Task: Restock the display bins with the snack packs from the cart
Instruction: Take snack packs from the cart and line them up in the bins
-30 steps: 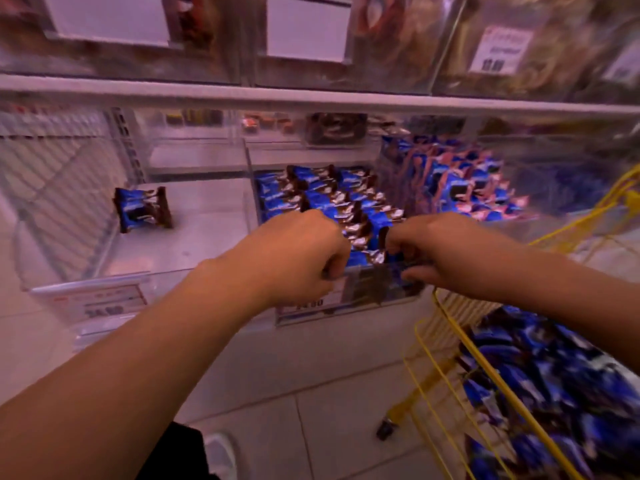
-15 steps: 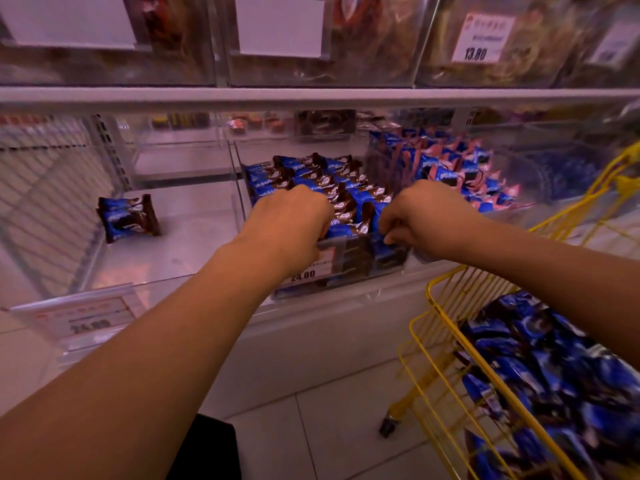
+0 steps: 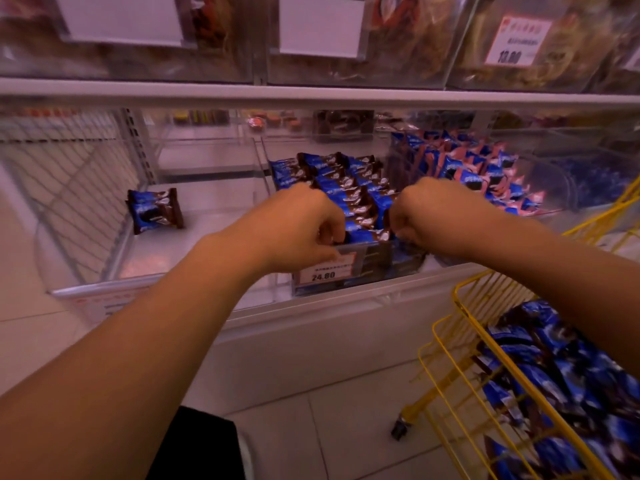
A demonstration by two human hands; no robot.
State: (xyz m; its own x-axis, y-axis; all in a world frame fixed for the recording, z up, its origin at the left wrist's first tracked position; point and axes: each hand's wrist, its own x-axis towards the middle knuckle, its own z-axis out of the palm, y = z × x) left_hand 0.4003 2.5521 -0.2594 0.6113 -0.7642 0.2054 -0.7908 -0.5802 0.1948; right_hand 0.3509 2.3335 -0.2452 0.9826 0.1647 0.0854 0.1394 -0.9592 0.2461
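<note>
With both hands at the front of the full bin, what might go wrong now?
The middle bin looks packed to its front wall, so packs in the front row may slide over as the left hand and right hand press them. A forearm hangs over the yellow cart and might catch its rim.

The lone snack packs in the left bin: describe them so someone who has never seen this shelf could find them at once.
Start at the long white shelf rail and drop to the row of clear plastic display bins beneath it. In the mostly bare left-hand clear bin sits a small stack of blue-and-brown snack packs. Unlike the tightly filled rows of blue-and-brown packs in the middle bin, this stack stands alone, untouched by either hand.
</note>
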